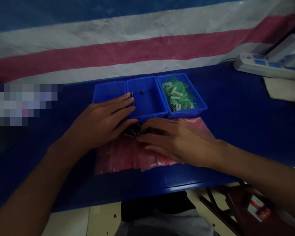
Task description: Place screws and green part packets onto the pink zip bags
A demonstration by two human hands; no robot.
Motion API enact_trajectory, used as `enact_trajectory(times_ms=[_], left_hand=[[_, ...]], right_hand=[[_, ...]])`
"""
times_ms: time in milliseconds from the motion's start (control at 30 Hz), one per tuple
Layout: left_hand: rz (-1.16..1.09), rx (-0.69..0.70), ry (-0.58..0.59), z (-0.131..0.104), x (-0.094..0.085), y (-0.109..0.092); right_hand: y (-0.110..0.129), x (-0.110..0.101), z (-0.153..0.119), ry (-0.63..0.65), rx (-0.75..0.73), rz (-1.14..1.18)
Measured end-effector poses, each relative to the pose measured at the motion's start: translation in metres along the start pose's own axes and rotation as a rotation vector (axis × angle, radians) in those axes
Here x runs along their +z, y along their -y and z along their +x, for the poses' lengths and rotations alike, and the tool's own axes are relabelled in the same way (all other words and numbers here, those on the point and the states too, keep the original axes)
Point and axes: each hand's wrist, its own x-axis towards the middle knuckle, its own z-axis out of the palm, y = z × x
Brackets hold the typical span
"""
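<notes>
My left hand (105, 116) is open, its fingers apart and reaching over the front of the left blue bin (110, 88). Small black pieces (132, 98) show at its fingertips, by the wall of the middle blue bin (148, 90); whether the fingers touch them I cannot tell. A heap of small dark parts like screws (133, 131) lies below the left thumb, on pink plastic bags (125, 154). At the right side of this heap are the fingers of my right hand (179, 141), loosely bent with a gap between them.
The right blue bin (203, 107) holds green plastic and several white-and-metal pieces. One dark piece (142, 92) lies in the middle bin. A power strip (258, 64) and a pale flat pad (282, 90) are at the right. Behind the blue table (236, 108) hangs a striped sheet (137, 49).
</notes>
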Motion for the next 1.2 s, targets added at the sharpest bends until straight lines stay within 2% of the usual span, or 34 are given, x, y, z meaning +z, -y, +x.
enact_trajectory(times_ms=[67,133,367,467,533,667,767,833,900,933,1033,1100,1200], left_hand=[[-0.008,-0.007,0.000,0.000,0.000,0.000],[-0.025,-0.022,0.005,0.001,0.001,0.000],[0.001,-0.006,-0.018,0.001,0.001,-0.003],[0.038,0.026,-0.036,0.002,0.001,-0.004],[0.053,0.034,-0.050,0.003,0.001,-0.004],[0.037,0.028,-0.066,0.002,0.002,-0.004],[0.036,0.009,-0.047,0.001,0.002,-0.005],[0.024,0.000,-0.038,0.001,0.002,-0.005],[0.008,-0.004,-0.036,0.001,0.002,-0.005],[0.005,-0.002,-0.040,0.001,0.002,-0.005],[-0.002,0.012,-0.053,0.001,0.002,-0.005],[-0.004,0.010,-0.061,0.001,0.002,-0.005],[-0.004,0.007,-0.079,0.000,0.002,-0.004]], right_hand=[[-0.001,0.001,0.000,0.085,-0.023,-0.058],[-0.001,0.001,0.001,0.093,-0.026,-0.061],[-0.004,0.006,0.002,0.053,-0.087,-0.006],[-0.006,0.001,0.001,-0.061,-0.067,0.019],[-0.006,-0.007,0.001,-0.169,0.067,0.138],[-0.005,-0.023,0.005,-0.302,0.488,0.559],[-0.002,-0.026,0.007,-0.347,0.614,0.826],[-0.001,-0.024,0.006,-0.419,0.594,0.827],[-0.001,-0.020,0.003,-0.423,0.455,0.606],[-0.002,-0.017,0.001,-0.374,0.341,0.448],[-0.006,-0.005,-0.002,-0.121,0.027,0.061],[-0.009,0.003,-0.001,-0.022,-0.033,-0.033],[-0.011,0.010,0.000,-0.004,-0.029,-0.078]])
